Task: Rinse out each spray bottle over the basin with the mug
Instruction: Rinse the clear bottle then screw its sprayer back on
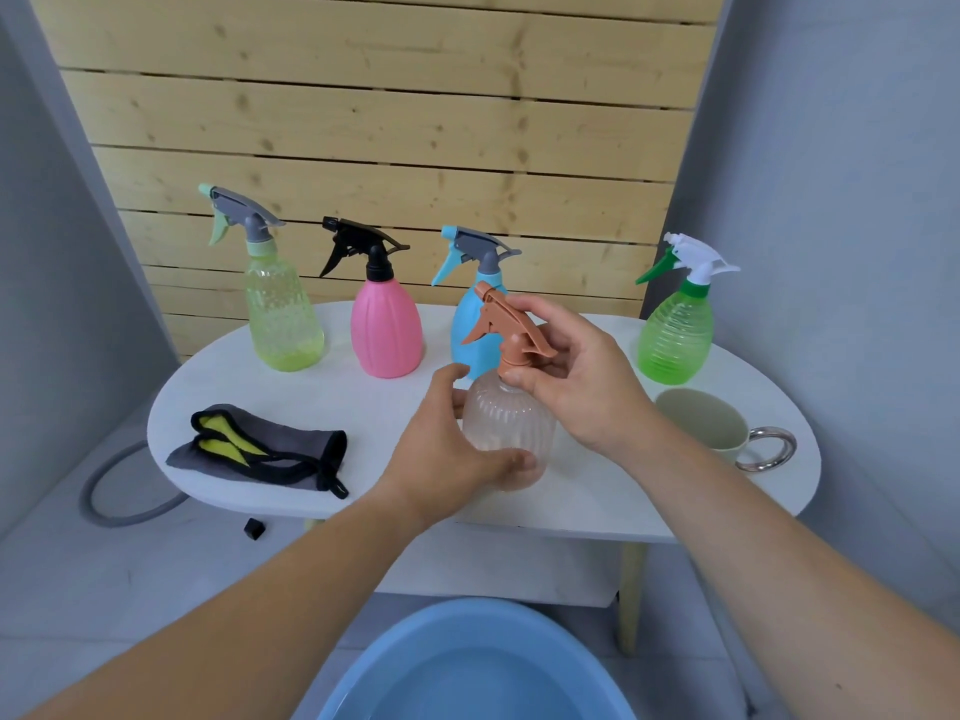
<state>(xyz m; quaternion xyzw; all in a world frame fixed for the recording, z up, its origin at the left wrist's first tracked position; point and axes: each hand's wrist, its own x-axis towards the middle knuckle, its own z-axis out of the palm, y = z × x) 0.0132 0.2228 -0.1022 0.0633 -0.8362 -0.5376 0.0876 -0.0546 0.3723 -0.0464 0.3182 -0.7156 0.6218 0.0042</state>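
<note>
Nearest to you, at the bottom edge of the view, sits the blue basin (410,662) on the floor, with water in it, in front of the white oval table (597,501).

Above the table's near edge you hold the clear ribbed bottle (506,423), upright, with its orange-brown trigger head (506,330) still on the neck. Your left hand (447,449) is wrapped around the lower body of the bottle, fingers closed on it with the thumb across the front. Your right hand (576,371) is clamped on the trigger head, thumb at the collar and fingers curled over the top and back of it.

To the left on the table lies a grey cloth (291,449) with black trim and yellow patches, crumpled flat. To the right, just beyond your right wrist, stands the pale green mug (711,423), upright, its ring handle (769,449) pointing right.

Along the far side of the table stand four more spray bottles, all upright and apart from one another: from left to right, a yellow-green bottle (283,314), a pink bottle (385,330) with a black head, a blue bottle (470,324) partly hidden behind the one you hold, and a bright green bottle (675,335) with a white head, just beyond the mug.

Behind the table rises a wall of pale wooden planks (389,122).
</note>
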